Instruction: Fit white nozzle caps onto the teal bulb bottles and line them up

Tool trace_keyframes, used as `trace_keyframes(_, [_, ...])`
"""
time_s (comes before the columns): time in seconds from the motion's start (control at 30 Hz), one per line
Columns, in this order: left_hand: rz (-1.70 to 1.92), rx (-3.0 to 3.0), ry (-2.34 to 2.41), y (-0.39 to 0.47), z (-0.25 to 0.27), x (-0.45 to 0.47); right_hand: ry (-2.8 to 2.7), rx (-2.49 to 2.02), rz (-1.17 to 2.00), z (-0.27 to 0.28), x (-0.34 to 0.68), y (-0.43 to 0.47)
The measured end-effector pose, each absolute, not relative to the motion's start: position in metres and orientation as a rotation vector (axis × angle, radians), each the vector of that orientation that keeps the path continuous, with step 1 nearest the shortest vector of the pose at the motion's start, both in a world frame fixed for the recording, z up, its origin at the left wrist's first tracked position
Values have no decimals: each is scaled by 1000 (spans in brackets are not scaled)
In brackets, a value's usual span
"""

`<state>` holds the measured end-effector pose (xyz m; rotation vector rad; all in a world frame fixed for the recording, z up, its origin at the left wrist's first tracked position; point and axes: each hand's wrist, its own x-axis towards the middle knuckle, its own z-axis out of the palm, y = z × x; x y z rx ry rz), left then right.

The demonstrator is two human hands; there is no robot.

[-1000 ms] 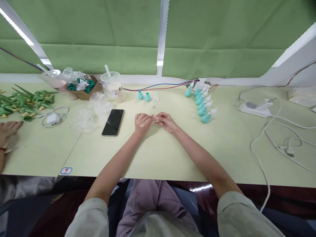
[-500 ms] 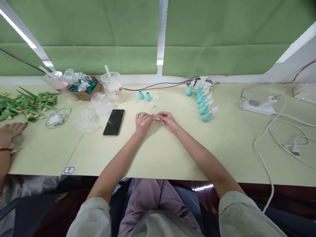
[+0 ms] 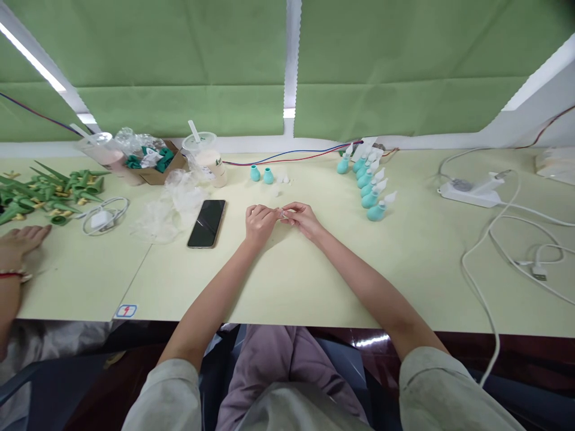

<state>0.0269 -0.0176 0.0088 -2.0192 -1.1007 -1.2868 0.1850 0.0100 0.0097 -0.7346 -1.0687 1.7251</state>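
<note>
Over the pale counter (image 3: pixel 287 287), the left grip (image 3: pixel 260 224) and right grip (image 3: pixel 306 221) together pinch a tiny white piece (image 3: pixel 283 214) between them. Mostly hidden, it looks light and probably stiff, perhaps slippery; its opposite ends seem best to hold, gently.

Grey-green sleeves (image 3: pixel 167 392), mauve trousers (image 3: pixel 263 359)

Pale yellow table (image 3: pixel 314 281), on it a black phone (image 3: pixel 207 224), crumpled plastic (image 3: pixel 155 220), teal bulbs (image 3: pixel 375 212), white power strip (image 3: pixel 469 196)
</note>
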Motion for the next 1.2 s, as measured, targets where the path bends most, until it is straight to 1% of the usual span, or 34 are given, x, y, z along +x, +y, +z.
trace_keyframes(0.13, [-1317, -2056, -1106, -16, 6, 25, -1083, -723, 1745, 8, 185, 10])
trace_keyframes(0.33, [-1208, -2002, -1049, -18, 8, 26, -1077, -737, 1759, 5, 186, 12])
trace_keyframes(0.57, [-1129, -1951, -974, -26, 14, 26, -1068, -685, 1877, 8, 186, 8])
trace_keyframes(0.7, [-1196, -2049, -956, -25, 11, 25, -1084, -700, 1908, 11, 188, 7])
trace_keyframes(0.87, [-1107, -2053, -923, -26, 9, 24, -1135, -696, 1992, 14, 193, 8])
trace_keyframes(1.03, [-1169, -2086, -806, -29, 15, 24, -1152, -628, 2039, 16, 196, 10])
trace_keyframes(1.2, [-1153, -2037, -736, -31, 20, 26, -1086, -563, 2084, 11, 196, 11])
